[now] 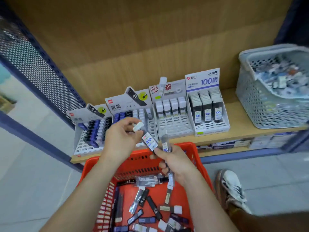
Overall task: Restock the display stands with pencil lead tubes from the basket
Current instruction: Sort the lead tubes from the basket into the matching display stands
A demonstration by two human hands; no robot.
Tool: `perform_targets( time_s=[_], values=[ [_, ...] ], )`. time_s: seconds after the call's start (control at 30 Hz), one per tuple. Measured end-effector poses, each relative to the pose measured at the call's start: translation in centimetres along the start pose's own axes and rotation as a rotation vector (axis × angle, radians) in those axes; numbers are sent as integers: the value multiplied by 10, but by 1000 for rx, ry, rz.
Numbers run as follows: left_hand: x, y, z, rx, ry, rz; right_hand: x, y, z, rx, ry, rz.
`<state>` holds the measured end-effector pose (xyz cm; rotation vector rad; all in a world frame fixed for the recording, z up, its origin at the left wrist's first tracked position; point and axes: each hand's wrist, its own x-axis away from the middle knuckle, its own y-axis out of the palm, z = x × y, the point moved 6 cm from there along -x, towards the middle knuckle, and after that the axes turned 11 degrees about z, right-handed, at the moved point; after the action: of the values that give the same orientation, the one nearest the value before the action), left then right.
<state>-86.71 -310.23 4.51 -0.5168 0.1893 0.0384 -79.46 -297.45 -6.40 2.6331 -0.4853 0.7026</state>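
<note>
While left hand (pixel 120 139) pinches 1 tube (pixel 149 141) by its cap and right hand (pixel 174 162) grips a 2nd tube (pixel 165 145) over the basket (pixel 198 159), match the 100 label, then slot upright into right stand (pixel 224 126).

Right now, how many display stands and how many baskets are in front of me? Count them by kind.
Display stands: 4
Baskets: 2, one red basket and one grey basket
Total: 6
</note>
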Motion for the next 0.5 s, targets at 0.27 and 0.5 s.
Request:
perform_targets(
  time_s=[0.27,0.5],
  values=[
    [-47,111,68,-76,305,-103,-35,-83,-23,-677,45,388],
    [-50,217,64,-109,412,-280,-44,-137,-21,-1028,33,670]
  ],
)
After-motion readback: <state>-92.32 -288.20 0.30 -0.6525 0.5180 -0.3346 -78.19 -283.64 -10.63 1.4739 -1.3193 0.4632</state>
